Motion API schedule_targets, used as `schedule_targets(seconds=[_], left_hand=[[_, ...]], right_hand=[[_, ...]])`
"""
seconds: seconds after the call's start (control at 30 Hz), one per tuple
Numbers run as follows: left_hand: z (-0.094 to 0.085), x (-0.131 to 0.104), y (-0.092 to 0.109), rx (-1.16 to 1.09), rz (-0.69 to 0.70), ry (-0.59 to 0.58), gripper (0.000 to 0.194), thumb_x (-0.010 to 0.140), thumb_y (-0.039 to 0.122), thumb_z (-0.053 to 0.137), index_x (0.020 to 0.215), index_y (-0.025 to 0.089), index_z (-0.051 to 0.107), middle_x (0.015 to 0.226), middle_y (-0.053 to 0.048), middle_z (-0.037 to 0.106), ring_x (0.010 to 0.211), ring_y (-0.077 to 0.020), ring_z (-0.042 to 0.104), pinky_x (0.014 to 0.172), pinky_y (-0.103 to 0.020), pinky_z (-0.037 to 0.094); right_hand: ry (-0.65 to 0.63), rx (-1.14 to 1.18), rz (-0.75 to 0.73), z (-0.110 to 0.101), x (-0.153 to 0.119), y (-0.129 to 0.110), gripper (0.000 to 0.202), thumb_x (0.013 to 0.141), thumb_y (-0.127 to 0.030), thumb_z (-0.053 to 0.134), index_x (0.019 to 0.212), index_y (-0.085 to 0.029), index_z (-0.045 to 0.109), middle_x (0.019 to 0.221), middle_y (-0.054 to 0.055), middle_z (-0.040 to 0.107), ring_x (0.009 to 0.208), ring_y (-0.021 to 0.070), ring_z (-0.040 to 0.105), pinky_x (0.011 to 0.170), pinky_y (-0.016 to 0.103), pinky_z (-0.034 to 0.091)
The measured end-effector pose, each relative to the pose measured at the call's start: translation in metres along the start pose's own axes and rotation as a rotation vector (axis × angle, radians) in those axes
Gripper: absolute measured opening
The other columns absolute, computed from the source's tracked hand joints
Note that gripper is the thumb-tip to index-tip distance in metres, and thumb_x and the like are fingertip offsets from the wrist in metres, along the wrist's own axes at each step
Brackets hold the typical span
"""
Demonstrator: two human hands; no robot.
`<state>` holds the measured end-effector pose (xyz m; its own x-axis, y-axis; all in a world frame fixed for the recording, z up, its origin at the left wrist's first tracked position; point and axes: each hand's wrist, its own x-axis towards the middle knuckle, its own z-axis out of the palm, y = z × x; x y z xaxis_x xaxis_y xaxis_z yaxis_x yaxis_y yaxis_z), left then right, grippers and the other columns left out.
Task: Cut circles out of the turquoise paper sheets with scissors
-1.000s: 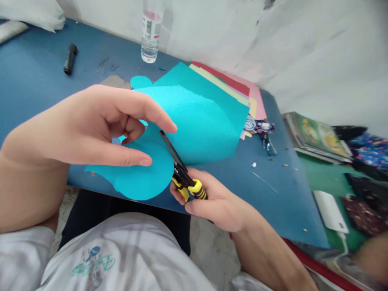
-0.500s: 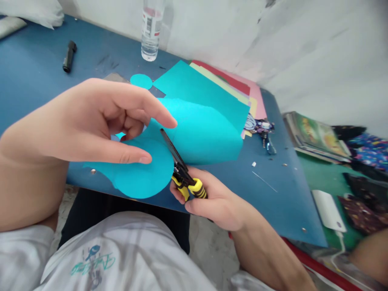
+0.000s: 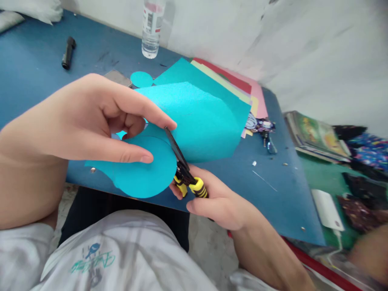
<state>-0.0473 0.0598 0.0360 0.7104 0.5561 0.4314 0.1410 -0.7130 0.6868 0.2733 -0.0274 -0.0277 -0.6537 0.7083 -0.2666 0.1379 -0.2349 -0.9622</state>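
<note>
My left hand (image 3: 100, 121) grips a turquoise sheet of paper (image 3: 200, 121), thumb on top of a rounded, partly cut disc portion (image 3: 145, 173) and index finger stretched along the sheet. The other fingers are curled, partly hidden. In my right hand (image 3: 218, 198) are black scissors (image 3: 178, 157) with yellow-and-black handles. Their blades lie along the disc's right edge, between it and the rest of the sheet, and the tip reaches close to my left index fingertip. A small turquoise paper circle (image 3: 141, 79) lies on the table beyond my left hand.
On the blue table (image 3: 251, 206) lie a stack of coloured paper (image 3: 236, 83), a black marker-like object (image 3: 68, 52) and keys on a patterned strap (image 3: 263, 127). A water bottle (image 3: 150, 30) stands by the wall. Books (image 3: 318, 137) and a white power bank (image 3: 327, 210) are at right.
The scissors have moved slightly up and right along the disc's edge, and their blades look more closed. The far part of the sheet has lifted and shifted. My left hand keeps its grip.
</note>
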Motion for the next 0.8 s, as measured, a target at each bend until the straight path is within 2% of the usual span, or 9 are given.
schedule_targets(seconds=[0.03,0.07,0.13,0.2,0.23,0.33,0.43,0.57,0.8], left_hand=[[0.0,0.001,-0.006,-0.061,0.167,0.001,0.051,0.095,0.042,0.103,0.138,0.02,0.088,0.081,-0.003,0.077,0.061,-0.0117,0.061,0.044,-0.016,0.05],[0.001,0.002,-0.012,-0.092,0.235,-0.018,0.056,0.089,0.037,0.107,0.138,0.018,0.088,0.08,-0.003,0.077,0.057,-0.0115,0.061,0.041,-0.015,0.048],[0.001,0.002,-0.015,-0.085,0.264,-0.027,0.056,0.088,0.035,0.107,0.137,0.016,0.089,0.081,-0.004,0.079,0.056,-0.0118,0.061,0.04,-0.015,0.05],[0.002,0.0,-0.009,-0.026,0.185,-0.012,0.048,0.095,0.044,0.102,0.133,0.018,0.09,0.082,-0.005,0.079,0.058,-0.0129,0.062,0.042,-0.018,0.051],[0.001,-0.002,-0.004,0.038,0.027,0.009,0.044,0.102,0.054,0.095,0.132,0.023,0.091,0.087,-0.006,0.08,0.065,-0.0151,0.065,0.049,-0.022,0.055],[0.001,-0.008,0.011,0.076,-0.133,0.0,0.047,0.106,0.074,0.082,0.13,0.035,0.091,0.09,-0.003,0.08,0.069,-0.0159,0.065,0.053,-0.026,0.054],[0.0,-0.009,0.015,0.053,-0.128,-0.028,0.046,0.105,0.076,0.082,0.132,0.039,0.09,0.088,0.0,0.079,0.068,-0.015,0.064,0.053,-0.025,0.053],[0.001,-0.008,0.012,0.034,-0.127,-0.03,0.046,0.105,0.072,0.084,0.137,0.039,0.089,0.087,-0.001,0.077,0.069,-0.0157,0.064,0.053,-0.024,0.054],[0.001,-0.008,0.014,0.006,-0.143,-0.006,0.047,0.103,0.072,0.087,0.136,0.038,0.09,0.084,-0.002,0.076,0.069,-0.0161,0.062,0.053,-0.023,0.053]], right_hand=[[-0.002,0.017,0.001,0.0,0.0,0.0,0.037,0.074,-0.005,0.075,0.105,-0.025,0.072,0.094,-0.005,0.069,0.085,0.0189,0.058,0.077,0.033,0.045],[-0.003,0.031,0.001,0.0,0.001,-0.001,0.037,0.074,-0.004,0.075,0.105,-0.025,0.072,0.094,-0.005,0.069,0.085,0.0186,0.058,0.077,0.033,0.045],[-0.01,0.041,0.006,0.001,0.001,-0.002,0.037,0.075,-0.003,0.075,0.104,-0.025,0.072,0.095,-0.005,0.07,0.086,0.0183,0.058,0.077,0.033,0.045],[-0.015,0.037,0.008,0.001,0.001,-0.003,0.037,0.075,-0.004,0.075,0.106,-0.025,0.072,0.095,-0.005,0.07,0.086,0.0184,0.059,0.077,0.033,0.045],[-0.014,0.032,0.011,0.001,0.0,-0.003,0.038,0.076,-0.004,0.075,0.107,-0.025,0.073,0.095,-0.005,0.07,0.086,0.0186,0.059,0.078,0.033,0.046],[-0.007,0.013,0.021,0.001,-0.001,-0.003,0.039,0.076,-0.005,0.075,0.11,-0.025,0.073,0.095,-0.005,0.07,0.086,0.0191,0.059,0.078,0.034,0.046],[-0.009,-0.003,0.024,0.002,-0.001,-0.003,0.041,0.074,-0.005,0.074,0.11,-0.025,0.073,0.094,-0.005,0.07,0.085,0.0191,0.058,0.077,0.034,0.046],[-0.001,-0.011,0.015,0.001,0.0,-0.002,0.041,0.073,-0.004,0.072,0.108,-0.025,0.072,0.094,-0.004,0.07,0.085,0.0189,0.059,0.076,0.033,0.047],[-0.005,0.002,0.005,0.0,0.001,0.001,0.038,0.073,-0.006,0.073,0.106,-0.024,0.072,0.091,-0.004,0.069,0.082,0.0185,0.057,0.073,0.033,0.045]])
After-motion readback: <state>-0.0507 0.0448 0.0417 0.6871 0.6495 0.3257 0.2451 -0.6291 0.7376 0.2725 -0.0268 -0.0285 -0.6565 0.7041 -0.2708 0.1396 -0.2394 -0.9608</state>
